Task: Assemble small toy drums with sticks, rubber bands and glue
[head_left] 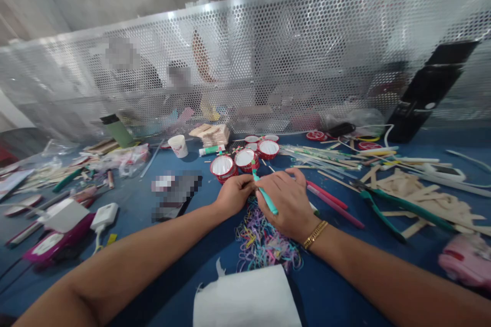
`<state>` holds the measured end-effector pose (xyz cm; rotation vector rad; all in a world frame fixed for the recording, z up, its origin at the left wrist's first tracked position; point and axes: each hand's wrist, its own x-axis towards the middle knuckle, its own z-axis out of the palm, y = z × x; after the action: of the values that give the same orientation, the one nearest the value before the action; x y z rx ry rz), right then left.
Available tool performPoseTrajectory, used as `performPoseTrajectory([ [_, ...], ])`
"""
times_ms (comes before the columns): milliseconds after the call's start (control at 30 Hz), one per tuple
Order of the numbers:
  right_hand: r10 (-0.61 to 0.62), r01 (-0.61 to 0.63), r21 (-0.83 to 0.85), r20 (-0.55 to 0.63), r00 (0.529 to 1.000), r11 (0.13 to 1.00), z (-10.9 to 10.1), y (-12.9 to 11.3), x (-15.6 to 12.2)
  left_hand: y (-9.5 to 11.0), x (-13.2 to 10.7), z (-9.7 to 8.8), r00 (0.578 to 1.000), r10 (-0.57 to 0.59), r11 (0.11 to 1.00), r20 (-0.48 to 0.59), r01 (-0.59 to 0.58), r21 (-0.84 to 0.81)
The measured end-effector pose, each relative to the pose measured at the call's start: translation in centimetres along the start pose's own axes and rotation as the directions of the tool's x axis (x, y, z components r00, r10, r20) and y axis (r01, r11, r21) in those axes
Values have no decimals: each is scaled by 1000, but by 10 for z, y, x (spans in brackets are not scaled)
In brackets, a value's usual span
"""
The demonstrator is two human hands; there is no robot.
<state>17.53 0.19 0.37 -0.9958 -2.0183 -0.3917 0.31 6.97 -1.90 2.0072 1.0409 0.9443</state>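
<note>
My left hand (233,194) and my right hand (287,199) meet at the middle of the blue table (161,260), fingertips pinched together over a heap of coloured rubber bands (264,242). My right hand grips a teal stick-like tool (264,194) that slants up and away from me. What my left fingertips pinch is too small to make out. Just beyond the hands stand several red-rimmed white caps (245,159).
Green-handled pliers (387,207), wooden sticks (422,194) and pink sticks (330,199) lie to the right. A white sheet (247,299) lies near me. A paper cup (178,145), a glue tube (210,150) and a perforated metal screen (307,56) stand farther back; clutter fills the left.
</note>
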Motion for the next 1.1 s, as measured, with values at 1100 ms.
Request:
performPoseTrajectory([
  [1100,55,-55,-10,15,998,998,-1,0,0,8,-1,-1,1000,11,1000,10,-11,9],
])
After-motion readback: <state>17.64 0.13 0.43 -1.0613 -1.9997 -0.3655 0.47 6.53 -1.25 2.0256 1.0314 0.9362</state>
